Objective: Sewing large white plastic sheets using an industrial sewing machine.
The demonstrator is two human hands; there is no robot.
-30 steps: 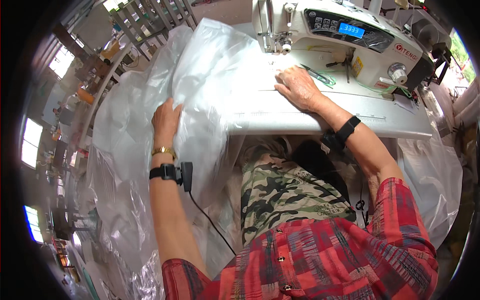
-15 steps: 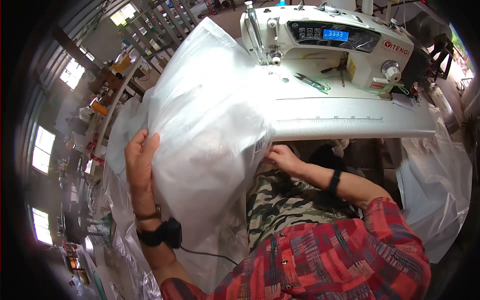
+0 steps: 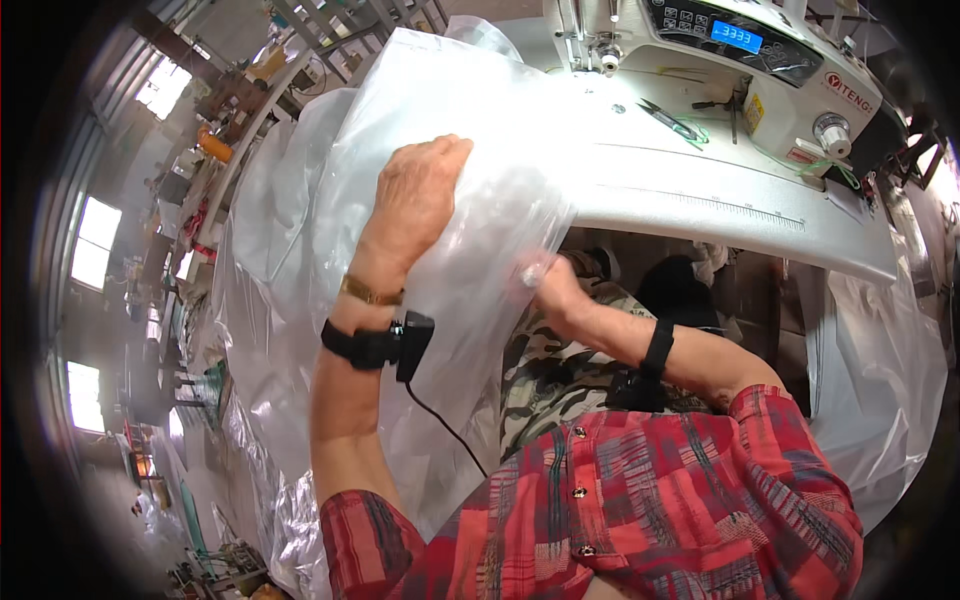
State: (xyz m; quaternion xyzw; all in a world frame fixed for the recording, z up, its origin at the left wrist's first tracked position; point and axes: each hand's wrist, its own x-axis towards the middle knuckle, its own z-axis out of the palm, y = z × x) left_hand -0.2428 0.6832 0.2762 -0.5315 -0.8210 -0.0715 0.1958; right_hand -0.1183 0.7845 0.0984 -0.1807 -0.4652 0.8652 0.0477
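A large translucent plastic sheet (image 3: 450,100) rises from my lap and the left side up onto the sewing machine's bed. My left hand (image 3: 415,200) lies over its middle with the back of the hand up. Its fingers are bent and pressed together on the film; the fingertips are partly hidden. At the sheet's right edge, beside the table's front edge, my right hand (image 3: 555,285) is closed on the film. Those fingers are smeared by motion and partly behind the plastic. The needle area of the white sewing machine (image 3: 608,60) stands beyond the sheet, to its right.
Thread snips (image 3: 668,122) with green thread lie on the machine bed (image 3: 690,190), under the machine arm. More plastic film (image 3: 870,390) hangs at the right. A cluttered bench (image 3: 225,165) runs along the left. A cable (image 3: 440,420) trails from my left wrist.
My left hand has moved up and right, from the sheet's left edge onto its middle. My right hand has shifted slightly up. The view has turned, and the machine sits farther right.
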